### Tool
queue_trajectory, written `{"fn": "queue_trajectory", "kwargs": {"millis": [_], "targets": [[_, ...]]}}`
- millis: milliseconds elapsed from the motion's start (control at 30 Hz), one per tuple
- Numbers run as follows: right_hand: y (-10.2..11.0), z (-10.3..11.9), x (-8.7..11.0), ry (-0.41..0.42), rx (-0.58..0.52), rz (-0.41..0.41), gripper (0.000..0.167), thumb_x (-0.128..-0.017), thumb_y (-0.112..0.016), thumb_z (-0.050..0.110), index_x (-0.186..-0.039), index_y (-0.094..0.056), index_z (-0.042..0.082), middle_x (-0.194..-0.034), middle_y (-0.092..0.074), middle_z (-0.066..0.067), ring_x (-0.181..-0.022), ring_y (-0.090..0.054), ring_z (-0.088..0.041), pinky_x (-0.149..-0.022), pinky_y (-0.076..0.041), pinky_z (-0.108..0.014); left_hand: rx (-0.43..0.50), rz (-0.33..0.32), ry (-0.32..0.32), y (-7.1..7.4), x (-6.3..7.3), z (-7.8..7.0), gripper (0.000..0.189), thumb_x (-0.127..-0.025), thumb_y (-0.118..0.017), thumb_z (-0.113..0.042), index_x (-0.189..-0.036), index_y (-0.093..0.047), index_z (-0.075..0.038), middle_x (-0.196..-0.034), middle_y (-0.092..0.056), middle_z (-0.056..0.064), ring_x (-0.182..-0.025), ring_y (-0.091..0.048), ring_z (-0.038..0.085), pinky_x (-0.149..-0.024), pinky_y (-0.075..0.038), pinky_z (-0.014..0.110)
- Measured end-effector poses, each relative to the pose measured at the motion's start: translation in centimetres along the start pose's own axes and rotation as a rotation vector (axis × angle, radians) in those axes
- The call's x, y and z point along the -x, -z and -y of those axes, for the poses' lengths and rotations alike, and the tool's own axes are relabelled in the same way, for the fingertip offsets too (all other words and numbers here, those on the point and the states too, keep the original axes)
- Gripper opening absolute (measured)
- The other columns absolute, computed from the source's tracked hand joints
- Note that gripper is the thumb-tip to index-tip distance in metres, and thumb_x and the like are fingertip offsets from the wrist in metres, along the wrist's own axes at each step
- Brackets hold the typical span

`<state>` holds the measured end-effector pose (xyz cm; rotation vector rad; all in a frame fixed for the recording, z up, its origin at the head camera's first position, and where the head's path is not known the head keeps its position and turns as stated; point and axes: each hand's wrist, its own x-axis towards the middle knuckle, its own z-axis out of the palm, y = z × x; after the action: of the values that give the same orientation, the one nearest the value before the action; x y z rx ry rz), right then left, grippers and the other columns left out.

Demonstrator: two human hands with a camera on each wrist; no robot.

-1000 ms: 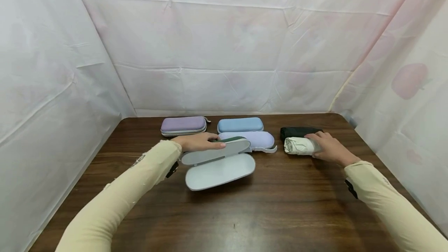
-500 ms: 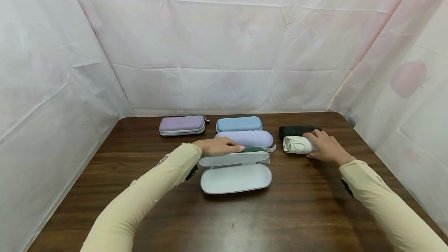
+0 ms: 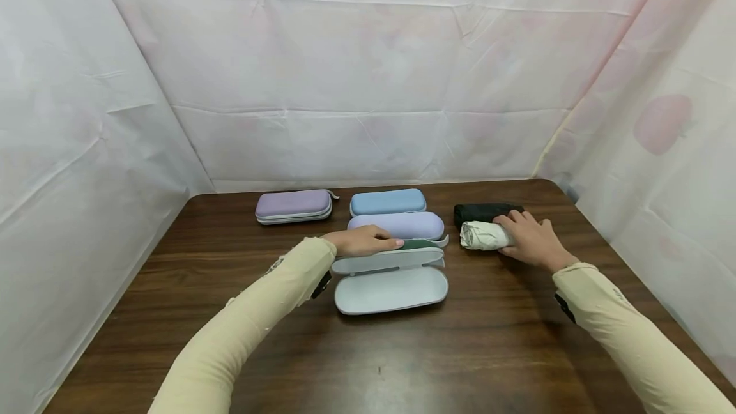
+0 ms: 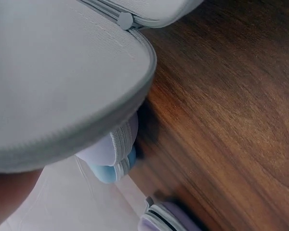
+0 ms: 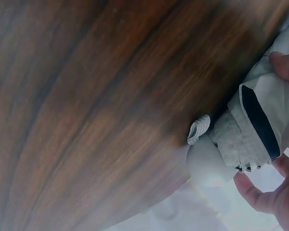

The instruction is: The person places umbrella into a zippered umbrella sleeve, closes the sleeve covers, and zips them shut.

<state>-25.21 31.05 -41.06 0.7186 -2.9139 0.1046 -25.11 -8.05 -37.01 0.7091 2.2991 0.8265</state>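
My left hand [image 3: 362, 241] grips the raised lid of an unzipped case [image 3: 391, 291], green outside and pale grey inside. Its two halves lie spread in front of me, and the inside shows bare. In the left wrist view the lid's grey lining [image 4: 62, 72] fills the upper left and hides most of the hand. On the right, my right hand [image 3: 531, 238] holds a folded white umbrella [image 3: 480, 236] lying on the table. The right wrist view shows fingers around its pleated cloth [image 5: 274, 106], with a rounded handle [image 5: 209, 163] and wrist loop [image 5: 199, 129] at the end.
Behind the green case lie a lavender case [image 3: 402, 225] and a blue case [image 3: 388, 201], both zipped. A purple case [image 3: 293, 204] sits at the back left. A black rolled bundle [image 3: 483, 211] lies just behind the white umbrella. White sheets [image 3: 356, 69] wall the dark wooden table [image 3: 230, 241].
My left hand has shifted right with the green case, which now lies straighter and in line with the lavender one. The right hand stays on the white umbrella.
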Motion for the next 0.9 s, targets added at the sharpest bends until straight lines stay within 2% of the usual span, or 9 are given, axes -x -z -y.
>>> {"fn": "queue_trajectory", "kwargs": {"millis": [467,900], "targets": [[1.7,2.9,2.0,0.054,0.032,-0.004,0.06,-0.073,-0.083,0.027,-0.125,-0.059,0.01,-0.108,-0.056,-0.013,-0.094,-0.053,-0.033,-0.061,-0.038,-0.048,0.019,0.003,0.027,-0.5,-0.5,0.3,0.062,-0.094,-0.044,-0.059,-0.139,-0.051,-0.016,-0.139,-0.05,-0.001,-0.128,-0.043,0.015,-0.101,-0.037,0.035],[3.6,5.7,3.2,0.183,0.096,-0.118,0.061,-0.068,-0.086,0.034,-0.12,-0.061,0.015,-0.102,-0.058,-0.005,-0.09,-0.055,-0.026,-0.065,-0.04,-0.052,-0.005,0.003,0.043,-0.1,-0.7,0.3,0.065,-0.094,-0.042,-0.06,-0.14,-0.049,-0.015,-0.141,-0.047,0.001,-0.129,-0.042,0.017,-0.101,-0.036,0.036]]}}
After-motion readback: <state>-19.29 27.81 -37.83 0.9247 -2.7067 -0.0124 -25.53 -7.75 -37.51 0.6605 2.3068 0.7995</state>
